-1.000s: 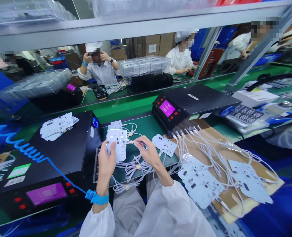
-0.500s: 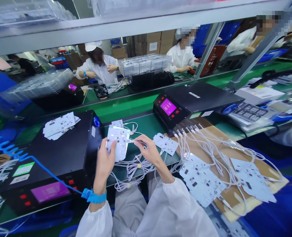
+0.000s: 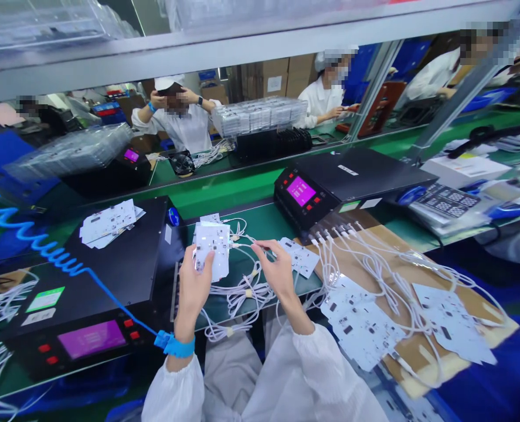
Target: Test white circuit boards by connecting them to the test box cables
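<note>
Head view, items as we find them:

- Circuit board, 1: white, raised above the worktable, between 2 black units, left and right.
- Left hand, 1: pinching the board at its left edge, thumb across the face.
- White plug, 1: at the board's right edge; how deeply seated, we cannot tell.
- Right hand, 1: thumb and fingertips close together near the plug's cord; whether they grip it, we cannot tell.
- Cable bundles: below, on the near side.

Handling note: we would brace the board's edge, keep our thumb off components, grip the plug's body rather than the cord, and work straight along the socket.
</note>
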{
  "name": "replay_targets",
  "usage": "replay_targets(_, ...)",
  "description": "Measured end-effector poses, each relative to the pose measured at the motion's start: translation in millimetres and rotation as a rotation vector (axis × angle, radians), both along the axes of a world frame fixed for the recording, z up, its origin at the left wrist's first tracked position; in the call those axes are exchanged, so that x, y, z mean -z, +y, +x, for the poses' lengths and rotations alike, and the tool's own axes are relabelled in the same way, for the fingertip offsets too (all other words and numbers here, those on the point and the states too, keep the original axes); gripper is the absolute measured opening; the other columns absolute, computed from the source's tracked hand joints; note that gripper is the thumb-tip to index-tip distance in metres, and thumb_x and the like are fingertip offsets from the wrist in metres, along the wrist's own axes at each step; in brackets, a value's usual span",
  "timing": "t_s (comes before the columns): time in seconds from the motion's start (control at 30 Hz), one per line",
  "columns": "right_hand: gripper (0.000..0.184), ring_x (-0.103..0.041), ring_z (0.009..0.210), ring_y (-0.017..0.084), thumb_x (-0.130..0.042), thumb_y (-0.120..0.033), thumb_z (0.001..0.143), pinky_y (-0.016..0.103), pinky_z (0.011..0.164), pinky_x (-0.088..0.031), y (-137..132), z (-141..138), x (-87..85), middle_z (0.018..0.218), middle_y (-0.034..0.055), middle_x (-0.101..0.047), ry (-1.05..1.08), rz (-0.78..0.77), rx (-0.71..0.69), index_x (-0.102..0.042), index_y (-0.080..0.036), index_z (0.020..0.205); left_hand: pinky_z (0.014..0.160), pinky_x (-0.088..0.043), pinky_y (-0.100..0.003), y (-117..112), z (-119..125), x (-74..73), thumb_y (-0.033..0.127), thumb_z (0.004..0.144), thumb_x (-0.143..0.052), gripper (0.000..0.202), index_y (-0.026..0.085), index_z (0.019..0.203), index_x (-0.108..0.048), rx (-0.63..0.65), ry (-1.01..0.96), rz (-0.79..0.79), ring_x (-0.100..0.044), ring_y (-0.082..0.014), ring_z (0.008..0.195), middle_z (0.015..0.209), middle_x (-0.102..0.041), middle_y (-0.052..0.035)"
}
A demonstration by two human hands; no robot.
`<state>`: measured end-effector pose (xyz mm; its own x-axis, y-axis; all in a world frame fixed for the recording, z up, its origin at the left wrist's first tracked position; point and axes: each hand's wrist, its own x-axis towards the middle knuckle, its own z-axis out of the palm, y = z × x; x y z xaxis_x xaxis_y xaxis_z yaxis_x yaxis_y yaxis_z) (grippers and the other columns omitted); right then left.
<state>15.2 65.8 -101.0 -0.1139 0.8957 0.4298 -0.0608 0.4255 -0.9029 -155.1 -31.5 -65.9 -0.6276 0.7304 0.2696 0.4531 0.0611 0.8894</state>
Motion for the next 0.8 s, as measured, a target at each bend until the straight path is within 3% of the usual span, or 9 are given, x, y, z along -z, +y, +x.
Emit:
replay_targets(0.13, 0.013, -0.066, 0.063, 0.015, -0.072, -0.034, 0.098, 0.033, 0.069, -0.057, -17, -13, -9.2, 0.089, 0.0033, -0.074, -0.033, 0.093, -0.149, -0.08, -0.023, 0.098, 0.091, -0.056, -0.04, 6, 7, 5.6, 0.046, 0.095, -0.065, 0.037, 0.018, 0.118, -0.065, -0.044, 0.173, 0.027, -0.072, -0.0279, 0.102, 0.111, -0.075, -0.0132)
replay_targets(0.23, 0.018, -0.067, 0.067, 0.016, -0.065, -0.029, 0.102, 0.034, 0.072, -0.059, -29, -26, -13.3, 0.097, 0.0053, -0.076, -0.059, 0.165, -0.222, -0.08, -0.026, 0.111, 0.095, -0.055, -0.041, 9, 14, 9.5, 0.041, 0.095, -0.062, 0.032, 0.017, 0.115, -0.066, -0.058, 0.285, 0.063, -0.071, -0.0279, 0.104, 0.11, -0.074, -0.0137)
replay_targets(0.33, 0.024, -0.067, 0.074, 0.017, -0.06, -0.027, 0.103, 0.033, 0.069, -0.058, -36, -33, -14.9, 0.103, 0.0062, -0.075, -0.072, 0.195, -0.159, -0.08, -0.029, 0.118, 0.091, -0.055, -0.038, 10, 20, 9.7, 0.036, 0.098, -0.058, 0.024, 0.018, 0.111, -0.067, -0.028, 0.355, 0.099, -0.071, -0.0259, 0.1, 0.106, -0.074, -0.0118)
replay_targets(0.53, 0.017, -0.058, 0.067, 0.014, -0.067, -0.026, 0.099, 0.029, 0.056, -0.051, -40, -38, -19.2, 0.092, 0.005, -0.068, -0.07, 0.214, -0.035, -0.082, -0.026, 0.105, 0.085, -0.056, -0.035, 9, 23, 11.7, 0.034, 0.098, -0.058, 0.024, 0.018, 0.114, -0.067, -0.036, 0.407, 0.133, -0.071, -0.0246, 0.097, 0.106, -0.073, -0.012)
replay_targets(0.8, 0.011, -0.067, 0.078, 0.016, -0.066, -0.024, 0.097, 0.028, 0.065, -0.062, -41, -40, -23.7, 0.093, 0.0055, -0.067, -0.036, 0.211, -0.05, -0.077, -0.023, 0.099, 0.088, -0.057, -0.034, 7, 25, 15.2, 0.035, 0.101, -0.057, 0.026, 0.018, 0.117, -0.067, -0.018, 0.392, 0.123, -0.071, -0.0239, 0.1, 0.11, -0.073, -0.0121)
